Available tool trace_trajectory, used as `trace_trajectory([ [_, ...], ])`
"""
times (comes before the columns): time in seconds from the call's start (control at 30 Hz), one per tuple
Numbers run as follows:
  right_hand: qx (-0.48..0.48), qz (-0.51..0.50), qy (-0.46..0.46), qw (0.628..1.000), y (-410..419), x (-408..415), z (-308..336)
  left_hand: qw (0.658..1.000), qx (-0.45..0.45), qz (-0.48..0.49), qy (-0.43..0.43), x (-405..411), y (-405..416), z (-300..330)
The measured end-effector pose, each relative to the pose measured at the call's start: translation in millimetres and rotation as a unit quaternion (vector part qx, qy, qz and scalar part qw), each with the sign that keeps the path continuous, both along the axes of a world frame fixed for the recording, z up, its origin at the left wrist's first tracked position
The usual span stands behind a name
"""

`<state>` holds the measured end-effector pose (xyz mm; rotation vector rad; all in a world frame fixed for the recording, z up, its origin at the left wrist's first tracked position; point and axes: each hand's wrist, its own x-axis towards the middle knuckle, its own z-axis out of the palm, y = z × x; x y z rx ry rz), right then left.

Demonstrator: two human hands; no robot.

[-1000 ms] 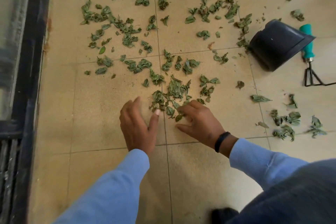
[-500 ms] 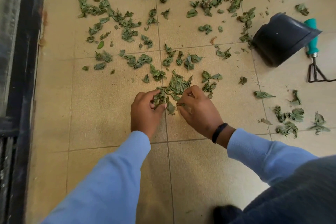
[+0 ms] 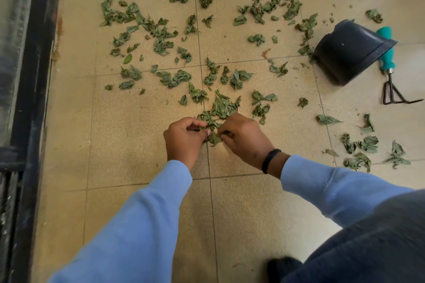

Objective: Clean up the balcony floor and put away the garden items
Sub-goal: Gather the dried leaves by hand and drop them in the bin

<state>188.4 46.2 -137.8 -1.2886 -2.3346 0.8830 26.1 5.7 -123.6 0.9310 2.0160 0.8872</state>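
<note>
Head view: two hands (image 3: 184,138) (image 3: 243,138) pinch leaves (image 3: 213,126), perhaps several.

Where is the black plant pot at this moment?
In the head view, the black plant pot lies tipped on its side at the right, against the teal-handled hand rake, beyond the scattered leaves.

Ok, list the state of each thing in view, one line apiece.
Left hand: curled round a bunch of leaves.
Right hand: curled round the same bunch of leaves.
Loose leaves: scattered on the floor tiles.
Black pot: tipped on its side.
Hand rake: lying flat beside the pot.
</note>
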Motion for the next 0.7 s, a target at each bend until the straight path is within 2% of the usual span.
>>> trace_trajectory([
  [0.07, -0.058, -0.064, 0.049, 0.995, 4, 5, 6, 1.0, 0.003, 0.019, -0.009, 0, 0, 4],
  [0.13, -0.184, -0.165, 0.116, 0.962, 7, 7, 13, 0.999, 0.01, 0.039, -0.019, 2, 1, 10],
  [0.17, -0.265, -0.215, 0.159, 0.927, 9, 7, 15, 0.998, 0.013, 0.048, -0.026, 5, 1, 13],
  [0.23, -0.405, -0.286, 0.25, 0.832, 14, 7, 20, 0.996, 0.023, 0.063, -0.05, 14, 3, 20],
  [0.33, -0.5, -0.352, 0.341, 0.714, 22, 6, 27, 0.991, 0.047, 0.063, -0.11, 34, 4, 30],
  [0.37, -0.513, -0.361, 0.359, 0.691, 25, 6, 28, 0.989, 0.053, 0.054, -0.124, 41, 4, 31],
  [0.47, -0.542, -0.357, 0.382, 0.658, 27, 6, 30, 0.99, 0.062, 0.011, -0.128, 61, 4, 29],
  [0.53, -0.559, -0.358, 0.403, 0.63, 27, 7, 29, 0.993, 0.078, -0.019, -0.085, 73, 3, 24],
  [0.6, -0.567, -0.368, 0.426, 0.601, 27, 8, 27, 0.991, 0.124, -0.055, 0.002, 81, 2, 17],
  [0.7, -0.587, -0.364, 0.432, 0.581, 23, 10, 25, 0.963, 0.175, -0.134, 0.158, 88, 0, 11],
])
